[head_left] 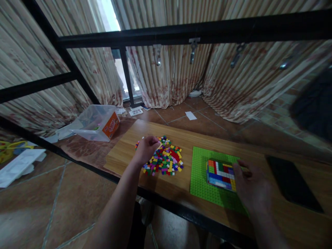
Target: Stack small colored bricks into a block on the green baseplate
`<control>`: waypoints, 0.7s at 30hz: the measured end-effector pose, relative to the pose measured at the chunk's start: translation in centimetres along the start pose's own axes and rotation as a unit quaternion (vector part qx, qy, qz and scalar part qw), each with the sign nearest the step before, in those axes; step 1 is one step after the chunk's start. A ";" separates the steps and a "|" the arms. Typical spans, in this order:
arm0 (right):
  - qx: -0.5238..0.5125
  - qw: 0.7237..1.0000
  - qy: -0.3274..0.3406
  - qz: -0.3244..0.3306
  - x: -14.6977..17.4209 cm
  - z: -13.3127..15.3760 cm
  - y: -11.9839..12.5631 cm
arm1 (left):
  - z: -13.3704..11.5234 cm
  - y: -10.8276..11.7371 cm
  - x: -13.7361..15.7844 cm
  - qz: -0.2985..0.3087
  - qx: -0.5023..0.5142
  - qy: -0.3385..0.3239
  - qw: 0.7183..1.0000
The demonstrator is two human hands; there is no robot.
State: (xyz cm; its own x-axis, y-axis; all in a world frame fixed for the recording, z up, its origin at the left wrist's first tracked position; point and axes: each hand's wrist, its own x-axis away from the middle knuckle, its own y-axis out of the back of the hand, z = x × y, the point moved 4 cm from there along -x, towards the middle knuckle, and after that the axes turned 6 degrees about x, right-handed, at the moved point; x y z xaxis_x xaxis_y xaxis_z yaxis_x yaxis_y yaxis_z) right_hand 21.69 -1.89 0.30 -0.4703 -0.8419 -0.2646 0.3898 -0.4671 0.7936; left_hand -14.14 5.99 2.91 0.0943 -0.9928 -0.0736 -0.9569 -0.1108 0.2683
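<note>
My left hand point(148, 149) is over the left part of a pile of small multicoloured toy bricks point(167, 160), its thumb and fingers pinched together. A small pale brick point(160, 145) appears at the fingertips. To the right, a green studded baseplate point(199, 180) lies on the table and carries a flat rectangular build of coloured bricks point(220, 174). My right hand point(252, 185) is at the right edge of this build, thumb and fingers curled together, covering its right end and part of the baseplate. It is slightly blurred, and what its fingers hold is hidden.
The wooden table point(124, 148) has a dark flat panel point(293, 183) at its right. A clear plastic bin point(89, 133) with an orange label stands beyond its left end. A black metal frame bar point(168, 34) crosses in front of the curtains. White foam point(19, 167) lies on the floor.
</note>
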 end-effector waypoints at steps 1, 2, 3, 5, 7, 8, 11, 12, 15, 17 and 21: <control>-0.031 0.999 0.006 -0.039 0.3 0.8 0.4 | -0.2 -0.8 0.3 0.021 0.079 0.012 0.997; -0.070 0.996 0.015 -0.058 0.8 1.7 0.6 | -0.4 -1.7 0.7 0.042 0.146 0.029 0.988; -0.125 0.991 0.023 -0.048 1.2 2.7 0.5 | -0.6 -2.8 1.1 0.060 0.195 0.047 0.978; -0.248 0.968 0.027 0.004 2.2 4.9 -0.3 | -1.0 -5.1 2.2 0.087 0.256 0.079 0.959; -0.323 0.943 0.026 0.078 3.0 6.9 -1.7 | -1.2 -7.3 3.2 0.110 0.292 0.105 0.944; -0.354 0.930 0.026 0.097 3.4 7.8 -2.2 | -1.3 -8.3 3.7 0.119 0.301 0.113 0.939; -0.407 0.900 0.027 0.151 4.0 9.5 -3.6 | -1.6 -10.6 4.7 0.136 0.313 0.110 0.934; -0.416 0.895 0.024 0.162 4.0 9.8 -3.9 | -1.7 -11.1 5.0 0.138 0.315 0.103 0.933; -0.427 0.888 0.013 0.171 4.0 10.1 -4.3 | -1.9 -12.1 5.5 0.123 0.311 0.082 0.939; -0.430 0.886 0.005 0.174 4.1 10.1 -4.4 | -1.9 -12.4 5.8 0.097 0.301 0.071 0.946; -0.407 0.896 0.015 0.175 4.6 10.6 -4.7 | -1.8 -12.4 6.3 0.025 0.274 0.069 0.959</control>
State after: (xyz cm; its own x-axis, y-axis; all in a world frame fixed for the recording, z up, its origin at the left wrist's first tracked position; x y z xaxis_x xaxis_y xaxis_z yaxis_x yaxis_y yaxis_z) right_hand 9.29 -0.72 1.17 -0.1897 -0.9765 -0.1023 0.9638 -0.2051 0.1707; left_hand -1.18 1.03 0.89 0.0446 -0.9969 0.0649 -0.9580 -0.0611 -0.2802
